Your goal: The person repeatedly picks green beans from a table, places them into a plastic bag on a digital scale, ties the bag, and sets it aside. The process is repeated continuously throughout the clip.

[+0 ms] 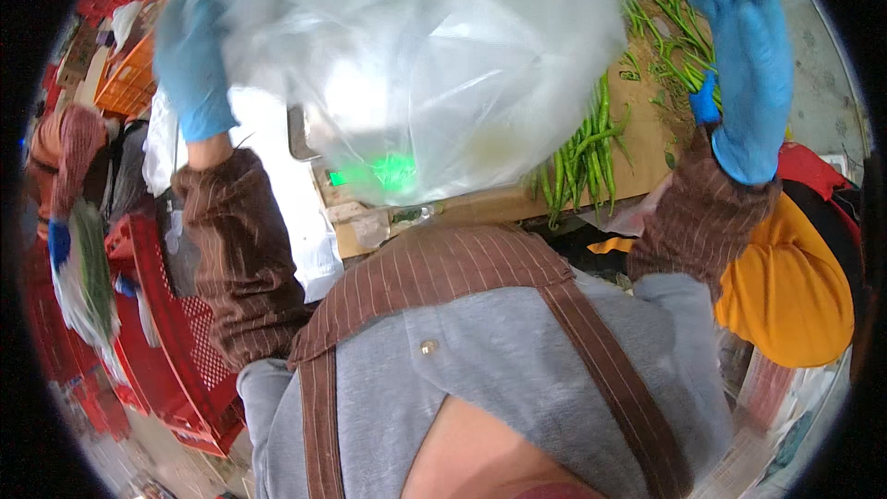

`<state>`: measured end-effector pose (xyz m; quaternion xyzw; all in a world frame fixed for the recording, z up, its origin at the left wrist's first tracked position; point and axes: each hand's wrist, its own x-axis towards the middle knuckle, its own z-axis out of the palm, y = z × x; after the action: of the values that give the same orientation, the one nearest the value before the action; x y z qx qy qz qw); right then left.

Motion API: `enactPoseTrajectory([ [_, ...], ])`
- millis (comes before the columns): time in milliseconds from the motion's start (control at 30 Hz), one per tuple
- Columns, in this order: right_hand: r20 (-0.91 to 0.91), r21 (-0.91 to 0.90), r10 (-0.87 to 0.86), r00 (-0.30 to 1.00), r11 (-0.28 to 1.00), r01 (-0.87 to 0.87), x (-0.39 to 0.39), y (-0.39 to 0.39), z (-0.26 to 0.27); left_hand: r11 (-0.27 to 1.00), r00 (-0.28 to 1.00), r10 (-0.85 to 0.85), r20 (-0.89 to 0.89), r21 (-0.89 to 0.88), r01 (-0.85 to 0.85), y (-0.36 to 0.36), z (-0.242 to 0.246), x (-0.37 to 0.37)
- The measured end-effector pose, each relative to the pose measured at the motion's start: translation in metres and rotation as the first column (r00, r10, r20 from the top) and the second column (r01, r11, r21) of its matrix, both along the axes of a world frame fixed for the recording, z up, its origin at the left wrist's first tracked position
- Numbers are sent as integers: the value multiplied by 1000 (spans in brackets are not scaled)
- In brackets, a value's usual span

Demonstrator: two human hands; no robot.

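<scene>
A large clear plastic bag (429, 69), blurred, fills the top middle, with something green at its upper part. My left hand (190, 62), in a blue glove, is at the bag's left edge; its fingers are blurred and partly hidden by the plastic. My right hand (752, 62), also blue-gloved, is raised to the right of the bag, apart from it, with nothing visible in it. Under the bag a green digital display (374, 172) glows. Long green peppers (589, 152) lie at the near edge of a cardboard-covered table (641, 152).
More green peppers (682, 41) lie at the upper right, where another person's blue-gloved fingers (705, 100) touch them. That person's orange sleeve (790, 284) is close on my right. Red plastic crates (166, 339) stand at the left, beside a co-worker holding a bag of green vegetables (93, 277). An orange crate (128, 76) stands behind.
</scene>
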<state>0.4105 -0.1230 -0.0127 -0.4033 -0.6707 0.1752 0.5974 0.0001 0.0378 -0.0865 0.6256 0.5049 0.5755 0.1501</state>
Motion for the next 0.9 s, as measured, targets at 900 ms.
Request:
enactPoseTrajectory([
  [900,707,-608,-253,660,259,751,19,32,-240,775,449,-127,884,-194,602,-92,-31,12],
])
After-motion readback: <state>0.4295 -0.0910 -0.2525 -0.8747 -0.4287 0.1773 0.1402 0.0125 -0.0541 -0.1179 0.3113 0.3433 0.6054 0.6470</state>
